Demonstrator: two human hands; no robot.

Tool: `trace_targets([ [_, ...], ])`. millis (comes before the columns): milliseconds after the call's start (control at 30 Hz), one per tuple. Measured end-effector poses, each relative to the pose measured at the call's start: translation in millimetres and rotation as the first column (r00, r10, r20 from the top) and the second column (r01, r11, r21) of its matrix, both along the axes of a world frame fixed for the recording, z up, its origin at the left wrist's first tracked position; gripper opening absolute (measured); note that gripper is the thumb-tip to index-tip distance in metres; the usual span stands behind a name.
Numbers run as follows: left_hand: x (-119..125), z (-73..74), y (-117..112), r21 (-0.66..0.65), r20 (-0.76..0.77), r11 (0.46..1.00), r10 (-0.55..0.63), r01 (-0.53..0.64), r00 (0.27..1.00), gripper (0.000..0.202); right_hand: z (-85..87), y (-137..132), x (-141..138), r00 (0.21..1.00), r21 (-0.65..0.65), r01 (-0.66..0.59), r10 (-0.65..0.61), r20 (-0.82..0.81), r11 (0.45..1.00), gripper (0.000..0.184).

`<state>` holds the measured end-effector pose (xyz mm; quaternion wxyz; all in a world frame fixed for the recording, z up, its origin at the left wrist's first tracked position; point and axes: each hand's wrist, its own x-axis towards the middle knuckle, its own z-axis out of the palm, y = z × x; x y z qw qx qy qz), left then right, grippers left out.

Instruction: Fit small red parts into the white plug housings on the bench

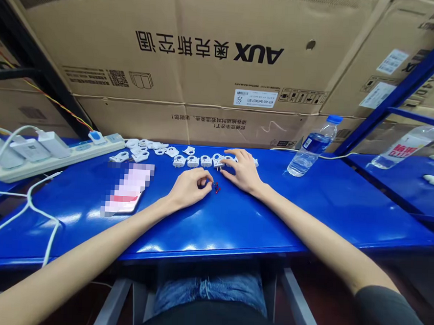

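Observation:
My left hand (190, 184) rests on the blue table (235, 222) with its fingers curled in a pinch beside a few tiny red parts (216, 188). What the fingertips grip is too small to make out. My right hand (240, 171) lies over the right end of a row of small white plastic plug parts (193, 161), its fingers bent and touching one of them. More white parts (140, 150) lie in a loose heap further left.
A phone (127, 191) lies left of my left hand. A white power strip (55, 157) with chargers and cables sits at far left. A water bottle (311, 146) stands at right, another lies on the neighbouring table (405, 144). Cardboard boxes (194, 58) wall the back.

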<state>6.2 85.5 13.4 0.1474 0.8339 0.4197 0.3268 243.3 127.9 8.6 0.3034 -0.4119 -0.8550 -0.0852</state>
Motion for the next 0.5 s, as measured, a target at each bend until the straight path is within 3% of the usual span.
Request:
trace_targets([
  [333,1.1,1.8,-1.3,-0.023,0.016,0.997,0.078,-0.078,0.997,0.013,-12.2,18.8,-0.6,0.997,-0.058,0.053,-0.056,-0.056,0.997,0.026],
  [500,-0.7,2.2,-0.4,-0.027,0.038,0.983,0.185,-0.184,0.982,0.013,-13.6,19.0,0.9,0.993,-0.091,0.070,-0.078,-0.091,0.993,0.024],
])
